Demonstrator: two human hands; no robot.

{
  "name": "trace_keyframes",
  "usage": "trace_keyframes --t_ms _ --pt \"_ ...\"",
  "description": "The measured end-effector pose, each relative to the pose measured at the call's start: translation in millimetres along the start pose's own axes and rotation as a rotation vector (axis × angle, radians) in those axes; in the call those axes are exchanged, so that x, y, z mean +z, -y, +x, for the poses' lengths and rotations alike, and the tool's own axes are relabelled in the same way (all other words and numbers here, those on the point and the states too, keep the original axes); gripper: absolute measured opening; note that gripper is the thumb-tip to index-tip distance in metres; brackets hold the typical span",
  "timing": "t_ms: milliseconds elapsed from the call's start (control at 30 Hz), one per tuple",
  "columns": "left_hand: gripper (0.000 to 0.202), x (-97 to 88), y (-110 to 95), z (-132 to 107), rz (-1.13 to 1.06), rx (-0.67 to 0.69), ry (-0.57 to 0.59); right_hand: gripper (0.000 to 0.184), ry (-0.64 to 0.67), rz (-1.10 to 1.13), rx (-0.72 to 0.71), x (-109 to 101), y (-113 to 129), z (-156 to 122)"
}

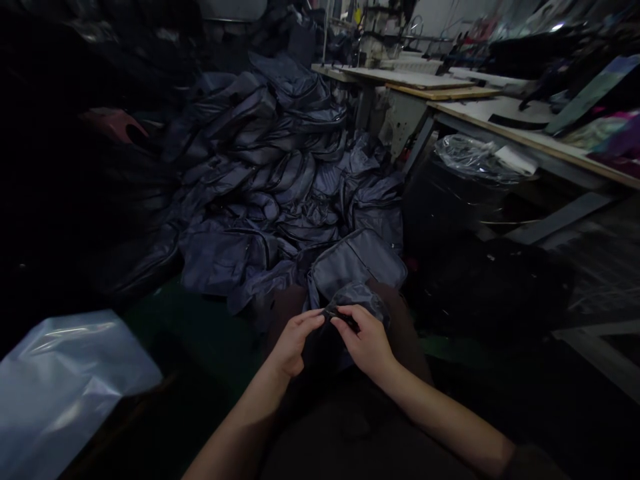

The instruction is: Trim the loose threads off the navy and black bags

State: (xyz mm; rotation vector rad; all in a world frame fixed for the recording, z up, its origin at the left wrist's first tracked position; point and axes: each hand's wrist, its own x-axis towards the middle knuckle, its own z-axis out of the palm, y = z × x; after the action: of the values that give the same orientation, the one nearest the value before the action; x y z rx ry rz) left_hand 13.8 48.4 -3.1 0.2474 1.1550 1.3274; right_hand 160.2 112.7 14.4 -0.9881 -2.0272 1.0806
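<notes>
One left hand (295,341), one right hand (367,341), one navy zip bag (356,263)
One clear plastic sheet (65,393), one black bin (450,207), three tables (505,127), and a heap of navy bags (270,173) too many to count

Scene dim overall, frame underexposed. Brightest region at upper right, where light fell on the worktables (440,87) and a pale wall (435,17); source not in view. Left third of frame fell to near black, detail lost. Soft glare on the plastic sheet (65,393) at lower left and on the clear plastic bag (473,157). The pile of navy bags (270,180) showed low contrast, its folds shadowed. The left hand (293,343) and right hand (367,343) were evenly, faintly lit, edges slightly soft. The dark item (340,320) between them was too shadowed to resolve. Wide lens bowed the table edges toward the right border.
</notes>
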Motion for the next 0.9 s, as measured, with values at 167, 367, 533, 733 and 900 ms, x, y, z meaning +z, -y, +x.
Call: trace_keyframes --t_ms 167,367,533,733,900 --pt "0.030 0.1 -2.3 -1.9 0.057 0.025 0.013 0.017 0.024 0.088 0.107 -1.3 5.2 0.4" --pt "0.028 -0.2 -2.9 -6.2 0.168 0.067 0.059 0.018 0.065 0.284 0.247 0.6 0.3 1.3" --pt "0.016 -4.1 -11.8 -7.5 0.412 0.235 0.024 0.019 -0.014 0.481 0.279 -7.3 3.0 6.0" --pt "0.015 0.4 -27.0 -16.0 0.898 0.574 -0.039 0.052 0.155 -0.109 -0.118 -44.5 12.8 41.0" --pt "0.012 1.8 -24.5 -14.8 0.835 0.528 -0.086 0.018 0.442 -0.163 -0.135 -47.0 3.7 58.1"
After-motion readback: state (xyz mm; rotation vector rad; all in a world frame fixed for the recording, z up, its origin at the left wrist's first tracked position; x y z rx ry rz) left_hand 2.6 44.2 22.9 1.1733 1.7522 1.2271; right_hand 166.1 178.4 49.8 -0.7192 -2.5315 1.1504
